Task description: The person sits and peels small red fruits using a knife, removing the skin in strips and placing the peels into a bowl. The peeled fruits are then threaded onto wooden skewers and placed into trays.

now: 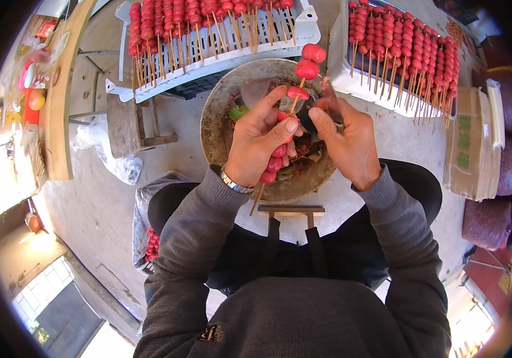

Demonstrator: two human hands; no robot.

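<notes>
A thin wooden skewer [256, 202] of round red fruits [274, 164] runs at a slant through my left hand [260, 134], which grips it around the middle. Above my fingers the pieces sit apart on the stick: a flatter red piece [297, 93], then two rounder fruits [307, 69] at the top end. My right hand [350, 134] is just right of the skewer, thumb toward it. Its fingertips are blurred, and whether they hold anything is unclear. Both hands are over a round, worn basin [215, 147] containing scraps and a green piece [238, 112].
Many filled skewers lie on a white slatted crate [171, 80] ahead and a white tray [343, 80] at right. A wooden stool [124, 121], plastic bag [108, 152] and wooden table [63, 112] stand left. Cardboard [468, 143] and a full mesh sack [486, 226] are right.
</notes>
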